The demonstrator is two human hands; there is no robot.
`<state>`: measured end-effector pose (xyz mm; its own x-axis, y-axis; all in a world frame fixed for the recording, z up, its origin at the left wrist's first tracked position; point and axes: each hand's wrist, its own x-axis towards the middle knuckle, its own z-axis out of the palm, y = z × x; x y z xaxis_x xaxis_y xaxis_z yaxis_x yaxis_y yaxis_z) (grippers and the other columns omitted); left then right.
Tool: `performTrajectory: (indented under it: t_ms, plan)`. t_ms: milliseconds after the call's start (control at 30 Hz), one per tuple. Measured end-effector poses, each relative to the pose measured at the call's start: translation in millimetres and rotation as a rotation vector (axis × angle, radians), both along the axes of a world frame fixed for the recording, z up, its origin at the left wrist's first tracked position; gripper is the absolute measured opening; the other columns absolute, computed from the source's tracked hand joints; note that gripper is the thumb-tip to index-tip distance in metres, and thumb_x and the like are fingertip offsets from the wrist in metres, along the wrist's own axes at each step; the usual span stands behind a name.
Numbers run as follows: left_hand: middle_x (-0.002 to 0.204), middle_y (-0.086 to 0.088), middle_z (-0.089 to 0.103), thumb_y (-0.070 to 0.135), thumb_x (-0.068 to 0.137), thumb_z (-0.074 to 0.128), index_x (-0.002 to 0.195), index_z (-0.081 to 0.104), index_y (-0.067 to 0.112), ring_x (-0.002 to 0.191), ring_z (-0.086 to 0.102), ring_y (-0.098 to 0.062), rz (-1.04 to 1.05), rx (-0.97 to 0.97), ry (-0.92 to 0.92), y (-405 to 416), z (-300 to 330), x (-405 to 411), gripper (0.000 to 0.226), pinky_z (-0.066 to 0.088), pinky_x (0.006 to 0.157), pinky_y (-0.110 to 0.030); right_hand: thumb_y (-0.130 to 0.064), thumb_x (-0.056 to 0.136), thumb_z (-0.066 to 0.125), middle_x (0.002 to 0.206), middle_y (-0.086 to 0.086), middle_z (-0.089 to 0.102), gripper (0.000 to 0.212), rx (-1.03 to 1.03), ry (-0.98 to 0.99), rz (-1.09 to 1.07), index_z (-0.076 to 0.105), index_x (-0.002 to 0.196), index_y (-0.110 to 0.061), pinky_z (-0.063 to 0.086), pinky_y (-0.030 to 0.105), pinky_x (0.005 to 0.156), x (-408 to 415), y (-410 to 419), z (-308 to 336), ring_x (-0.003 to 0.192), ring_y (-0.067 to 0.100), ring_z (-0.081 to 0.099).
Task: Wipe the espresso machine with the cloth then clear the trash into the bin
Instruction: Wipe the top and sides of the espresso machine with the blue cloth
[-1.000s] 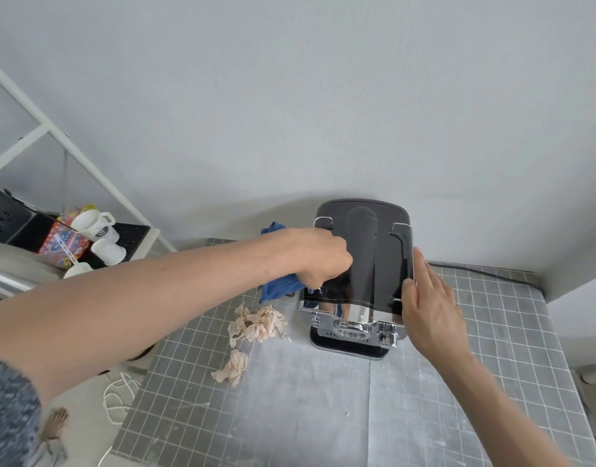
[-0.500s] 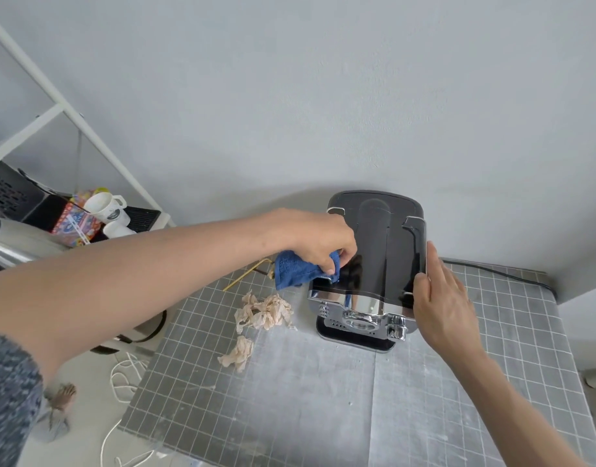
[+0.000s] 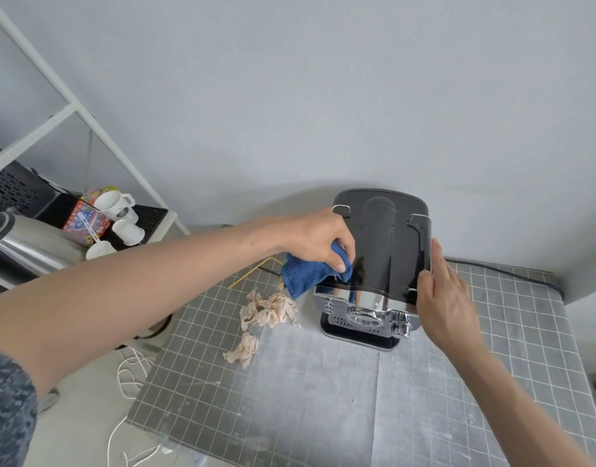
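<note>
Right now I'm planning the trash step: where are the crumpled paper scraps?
In the head view, the crumpled paper scraps lie on the grid mat, left of the espresso machine, just below the blue cloth.

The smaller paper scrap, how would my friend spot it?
Start at the espresso machine on the gridded mat. Left of it lies a big crumpled tissue clump. The smaller scrap lies alone, just nearer than the clump.
</note>
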<state>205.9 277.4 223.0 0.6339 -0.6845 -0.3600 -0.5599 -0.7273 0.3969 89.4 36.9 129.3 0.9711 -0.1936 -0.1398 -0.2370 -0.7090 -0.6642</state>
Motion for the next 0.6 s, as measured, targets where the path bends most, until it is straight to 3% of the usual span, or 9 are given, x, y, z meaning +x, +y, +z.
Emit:
performTrajectory:
  t_ms: [100, 200, 267, 433, 600]
  plan:
    - [0.090, 0.019, 0.065, 0.036, 0.085, 0.082, 0.102, 0.081, 0.031, 0.086, 0.059, 0.000, -0.098, 0.052, 0.001, -10, -5, -7, 0.017, 0.039, 0.072, -0.010, -0.045, 0.095, 0.013, 0.145, 0.008, 0.055, 0.068, 0.009, -0.014, -0.003, 0.003, 0.161, -0.045, 0.041, 0.064, 0.107, 0, 1, -1, 0.132, 0.039, 0.047]
    - [0.092, 0.012, 0.068, 0.034, 0.079, 0.083, 0.091, 0.080, 0.034, 0.090, 0.062, -0.008, -0.188, 0.160, -0.002, -20, -3, -7, 0.013, 0.050, 0.075, -0.028, -0.046, 0.095, 0.013, 0.152, 0.004, 0.050, 0.067, -0.007, -0.014, -0.002, 0.004, 0.161, -0.045, 0.041, 0.065, 0.107, 1, 1, 0, 0.137, 0.038, 0.044]
    - [0.088, 0.011, 0.070, 0.031, 0.072, 0.082, 0.084, 0.077, 0.033, 0.086, 0.064, -0.009, -0.180, 0.230, -0.001, -25, -1, -9, 0.013, 0.054, 0.070, -0.030, -0.045, 0.093, 0.014, 0.155, 0.003, 0.047, 0.069, -0.004, -0.013, 0.000, 0.006, 0.162, -0.043, 0.041, 0.065, 0.107, 1, 1, 0, 0.138, 0.037, 0.043]
    - [0.075, 0.013, 0.074, 0.023, 0.067, 0.077, 0.076, 0.074, 0.029, 0.076, 0.067, -0.004, -0.039, 0.182, 0.009, -24, -2, -12, 0.011, 0.057, 0.064, -0.030, -0.045, 0.095, 0.015, 0.167, -0.002, 0.034, 0.068, -0.011, 0.009, 0.005, 0.004, 0.162, -0.044, 0.035, 0.065, 0.114, 0, 0, 1, 0.149, 0.038, 0.033]
    - [0.081, 0.008, 0.068, 0.016, 0.077, 0.075, 0.079, 0.070, 0.022, 0.083, 0.065, -0.018, 0.225, 0.041, -0.137, -16, -17, -16, 0.008, 0.047, 0.061, -0.027, -0.042, 0.098, 0.017, 0.164, -0.002, 0.039, 0.066, -0.009, 0.013, 0.012, 0.006, 0.162, -0.043, 0.035, 0.065, 0.113, -2, 1, 3, 0.147, 0.038, 0.035]
